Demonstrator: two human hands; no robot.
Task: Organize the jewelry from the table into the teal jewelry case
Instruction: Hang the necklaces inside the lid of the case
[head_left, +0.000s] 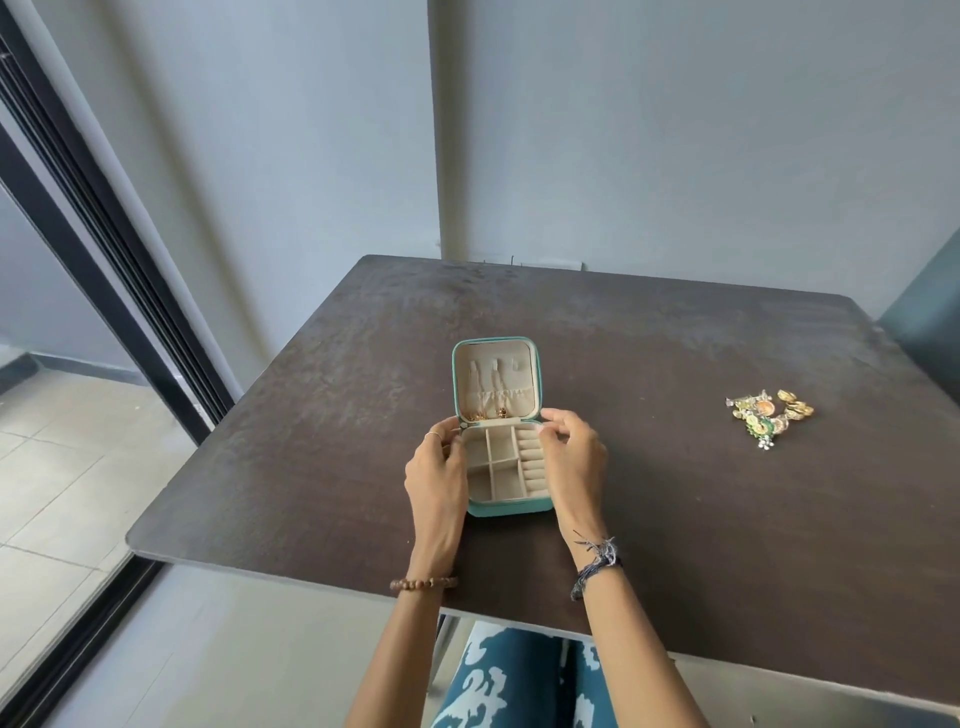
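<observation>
Case: a small square teal jewelry case (508, 506) with a cream fabric lining lies open near the middle of the dark brown tabletop (311, 441), toward its near edge.
Lid: the case lid (494, 379) is swung back toward 12 o'clock and stands tilted; its lining carries three small tabs above a gathered pocket.
Lid contents: a few small gold pieces (485, 414) sit at the lower edge of the lid, by the hinge; what kind they are is too small to tell.
Base: the tray holds square cream compartments at its 9 o'clock side and a column of padded ring rolls at its 3 o'clock side.
Left hand: the left hand (436, 480) is at the case's 9 o'clock side, its fingers curled against the far left corner of the base near the hinge; a thin ring shows on one finger and a brown bead bracelet (423, 583) on the wrist.
Right hand: the right hand (574, 457) is at the case's 3 o'clock side, fingers curled narrow onto the far right corner by the hinge; a frayed dark thread band (597, 564) wraps the wrist.
Loose jewelry: a heap of gold, green and orange ornaments (769, 415) lies on the table at 3 o'clock from the case, well apart from it and from both hands.
Below the table: blue trousers with a white pattern (498, 686) show at 6 o'clock.
</observation>
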